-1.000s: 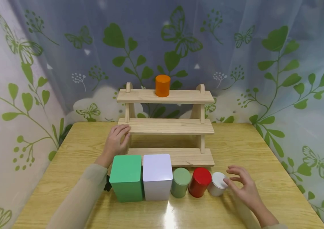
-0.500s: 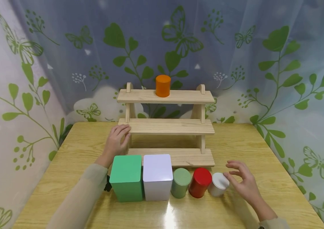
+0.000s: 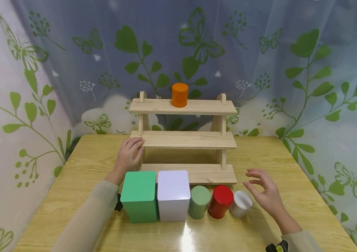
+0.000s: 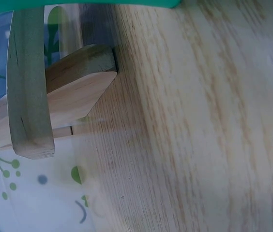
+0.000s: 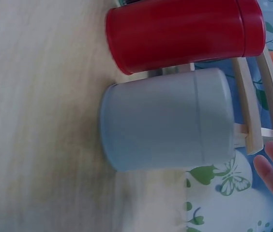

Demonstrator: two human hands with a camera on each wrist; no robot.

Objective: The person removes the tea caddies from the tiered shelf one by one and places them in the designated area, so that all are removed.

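Observation:
My left hand (image 3: 129,155) grips the left end of the middle board of a three-tier wooden display shelf (image 3: 186,139), fingers on top and thumb lower at its front. In the left wrist view only a sliver of that hand shows at the edge. My right hand (image 3: 268,192) hovers right of a white round tin (image 3: 240,204), apart from it, with relaxed fingers and nothing held. Left of that tin stand a red tin (image 3: 220,202), a pale green tin (image 3: 199,202), a lavender square box (image 3: 173,195) and a green square box (image 3: 139,196), all in a row.
An orange tin (image 3: 179,95) stands on the top board. The row of tins and boxes stands close before the bottom board (image 3: 210,174), partly covering it. A wood-grain table (image 3: 260,154) carries everything, with leaf-printed curtains (image 3: 333,105) behind and at both sides.
My right hand has drawn away from the white tin, upward and slightly left in the head view, leaving the tin in place. The left hand has stayed still on the shelf.

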